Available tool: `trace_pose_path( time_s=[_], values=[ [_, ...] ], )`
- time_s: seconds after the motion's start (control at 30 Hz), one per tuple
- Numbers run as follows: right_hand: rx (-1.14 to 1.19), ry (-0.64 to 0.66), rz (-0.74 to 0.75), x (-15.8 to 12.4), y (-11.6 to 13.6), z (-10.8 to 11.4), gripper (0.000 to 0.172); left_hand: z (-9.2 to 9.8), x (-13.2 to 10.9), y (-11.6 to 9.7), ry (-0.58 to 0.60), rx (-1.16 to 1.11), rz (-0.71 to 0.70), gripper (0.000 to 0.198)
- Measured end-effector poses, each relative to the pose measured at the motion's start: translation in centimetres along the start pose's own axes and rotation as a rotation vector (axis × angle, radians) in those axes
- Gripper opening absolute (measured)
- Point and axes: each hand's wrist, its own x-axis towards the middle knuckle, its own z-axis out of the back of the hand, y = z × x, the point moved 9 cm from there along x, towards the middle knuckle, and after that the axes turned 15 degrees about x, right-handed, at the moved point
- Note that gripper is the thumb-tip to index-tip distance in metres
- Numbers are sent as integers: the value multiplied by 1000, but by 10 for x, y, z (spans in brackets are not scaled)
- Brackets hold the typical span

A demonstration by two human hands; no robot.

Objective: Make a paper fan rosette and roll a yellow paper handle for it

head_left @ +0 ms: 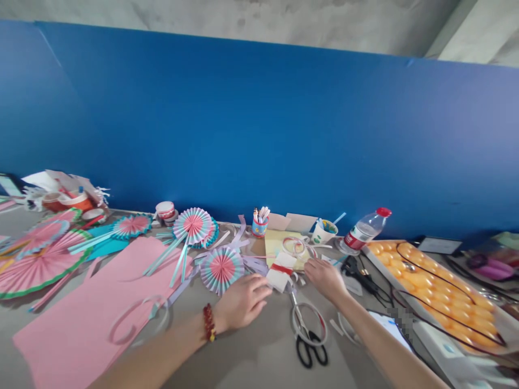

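Note:
My left hand (245,302), with a red beaded bracelet at the wrist, lies low over the table. Its fingers are loosely bent and apart, the tips close to a white card (278,279) with a red band around its middle. On the card's other side is my right hand (325,277). Its fingers are drawn together near a coil of thin ribbon (294,247); what lies between them, if anything, is hidden. Below the card rest black-handled scissors (307,348), with a white ring of tape (320,337) over them. A pink and blue pleated paper rosette (223,268) sits left of the card.
Pink paper (85,319), paper fans (44,256) and rosettes on sticks (192,226) cover the left side. Along the back stand a pencil cup (260,224), a paper cup (324,231) and a water bottle (365,231). An orange bumpy tray (430,289) with cables lies right.

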Motion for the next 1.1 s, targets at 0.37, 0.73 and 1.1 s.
trace_pose_path(
  time_s=[0.37, 0.73, 1.1],
  values=[
    [40, -52, -32, -11, 1, 3, 18, -58, 123, -1, 1, 131, 66, 26],
    [91, -125, 3, -26, 12, 14, 22, -72, 141, -12, 37, 344, 94, 28],
    [161, -213, 30, -38, 2, 40, 28, -65, 122, 1, -4, 346, 38, 41]
  ],
)
